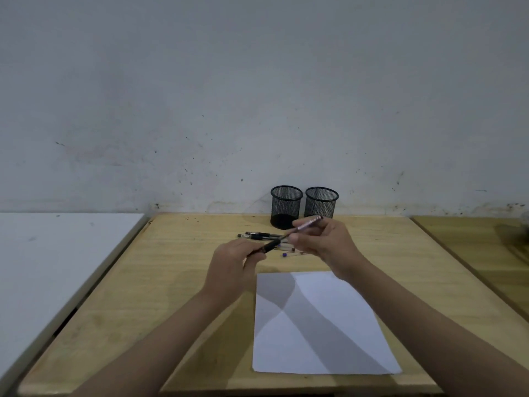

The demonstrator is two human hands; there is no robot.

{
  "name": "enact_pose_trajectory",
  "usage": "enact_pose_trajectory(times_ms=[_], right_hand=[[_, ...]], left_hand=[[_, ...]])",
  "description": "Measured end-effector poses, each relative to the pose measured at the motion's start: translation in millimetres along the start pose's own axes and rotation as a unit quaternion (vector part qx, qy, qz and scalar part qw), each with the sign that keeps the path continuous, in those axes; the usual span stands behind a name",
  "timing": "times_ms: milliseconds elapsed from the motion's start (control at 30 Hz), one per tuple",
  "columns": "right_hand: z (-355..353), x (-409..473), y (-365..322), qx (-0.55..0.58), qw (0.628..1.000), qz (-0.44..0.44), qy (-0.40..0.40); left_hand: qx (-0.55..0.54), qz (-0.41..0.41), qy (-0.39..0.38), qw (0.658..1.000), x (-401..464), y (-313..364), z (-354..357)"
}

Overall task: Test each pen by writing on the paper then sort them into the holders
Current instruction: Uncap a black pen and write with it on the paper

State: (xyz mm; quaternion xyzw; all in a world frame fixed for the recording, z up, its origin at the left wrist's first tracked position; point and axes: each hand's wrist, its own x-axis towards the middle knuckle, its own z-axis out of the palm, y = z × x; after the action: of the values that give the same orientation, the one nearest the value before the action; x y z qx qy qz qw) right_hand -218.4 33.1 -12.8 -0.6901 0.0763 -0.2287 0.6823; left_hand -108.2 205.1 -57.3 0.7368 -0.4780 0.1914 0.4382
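The person holds 1 pen (289, 234) in the air between both hands, above the wooden surface (160, 282) and just beyond the top edge of the paper (320, 325). The left hand (234, 262) has its grip closed around the dark end of the pen, while the right hand (326, 242) pinches the paler barrel near the other end. Holding it at both ends like this suits pulling off a cap or readying the tip, so the judgement is that this pen has not yet been tested. The paper looks blank, crossed only by the shadows of the arms, and it lies close to the person so writing needs little reach.

The remaining pens (263, 237) lie in a loose cluster behind the hands, partly hidden by them. The 2 mesh holders (286, 206) stand side by side at the back, against the wall, both apparently empty, clear of the writing area.
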Motion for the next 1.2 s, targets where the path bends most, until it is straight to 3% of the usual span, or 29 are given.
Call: enact_pose_trajectory(times_ms=[67, 233, 300, 367, 400, 467, 567, 733, 967, 1100, 1200], right_hand=[[6.0, -2.1, 0.9, 0.058, 0.998, 0.018, 0.014], [22.2, -2.2, 13.5, -0.001, 0.999, 0.043, 0.028], [13.6, 9.4, 15.3, 0.112, 0.982, 0.087, 0.124], [-21.3, 21.8, 11.0, 0.287, 0.905, 0.109, 0.293], [-45.6, 24.1, 9.0, 0.316, 0.876, 0.098, 0.35], [-79.8, 19.0, 4.9, 0.26, 0.879, 0.097, 0.389], [-76.3, 5.7, 14.3, 0.165, 0.915, 0.122, 0.347], [-27.1, -10.3, 39.3, 0.091, 0.951, 0.128, 0.267], [19.1, -12.3, 51.5, 0.009, 0.981, 0.099, 0.169], [39.4, 1.3, 54.4, -0.033, 0.985, 0.093, 0.142], [53.8, 8.4, 61.0, -0.047, 0.987, 0.093, 0.123]], left_hand=[[-0.041, -0.02, 0.013, 0.999, 4.6, 13.0, 1.9], [-0.048, -0.072, -0.05, 0.995, 14.7, 34.5, 5.9], [-0.038, -0.101, -0.076, 0.991, 22.2, 36.0, 1.9], [-0.032, -0.102, -0.082, 0.991, 19.3, 30.3, -7.6], [-0.025, -0.096, -0.078, 0.992, 14.0, 25.4, -14.4], [0.001, -0.092, -0.061, 0.994, 1.9, 9.4, -29.0], [0.059, -0.145, -0.035, 0.987, -8.9, -26.9, -31.0], [0.119, -0.225, -0.1, 0.962, -18.5, -49.4, -5.3], [0.142, -0.198, -0.108, 0.964, -26.4, -48.6, 1.8], [0.071, -0.102, -0.165, 0.978, -36.7, -24.7, -1.1], [0.074, -0.089, -0.207, 0.971, -46.4, -18.2, 4.0]])
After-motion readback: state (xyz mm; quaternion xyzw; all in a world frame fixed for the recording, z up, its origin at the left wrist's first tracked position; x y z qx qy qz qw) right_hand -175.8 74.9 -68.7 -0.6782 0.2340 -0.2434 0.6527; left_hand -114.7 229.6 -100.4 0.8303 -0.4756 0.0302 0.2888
